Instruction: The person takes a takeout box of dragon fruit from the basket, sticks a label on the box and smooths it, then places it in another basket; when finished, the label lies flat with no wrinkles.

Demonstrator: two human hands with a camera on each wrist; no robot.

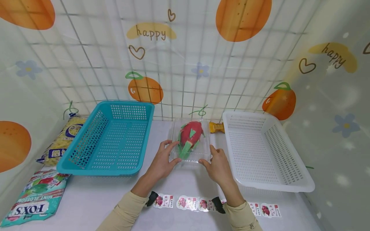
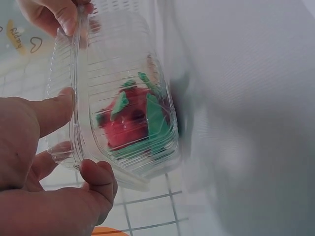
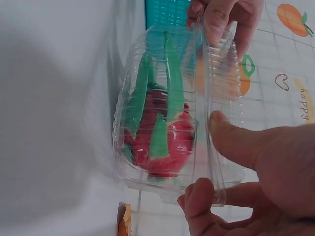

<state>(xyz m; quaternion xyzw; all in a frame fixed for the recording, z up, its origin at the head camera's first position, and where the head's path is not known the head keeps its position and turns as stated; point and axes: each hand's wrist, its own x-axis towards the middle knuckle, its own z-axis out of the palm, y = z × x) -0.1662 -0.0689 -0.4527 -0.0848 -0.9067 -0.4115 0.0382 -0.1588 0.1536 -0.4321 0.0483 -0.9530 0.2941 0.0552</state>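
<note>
Between both hands in the head view sits a clear plastic clamshell box (image 1: 204,149), its lid down. Inside lies a red dragon fruit (image 1: 192,132) with green scales, which also shows through the box wall in the left wrist view. My left hand (image 1: 163,163) grips the near left corner, thumb at the front and fingers along the side. The near right corner is held by my right hand (image 1: 217,164). In the right wrist view, its thumb and fingers (image 3: 199,196) pinch the box's rim. Parts of the fingers are hidden behind the plastic.
A teal basket (image 1: 105,171) stands left and a white basket (image 1: 273,185) right. Behind the box lies an orange-wrapped snack (image 1: 216,127). Dragon fruit stickers (image 1: 186,203) line the front. A pasta bag (image 1: 62,144) and a FOX'S candy bag (image 1: 37,197) lie far left.
</note>
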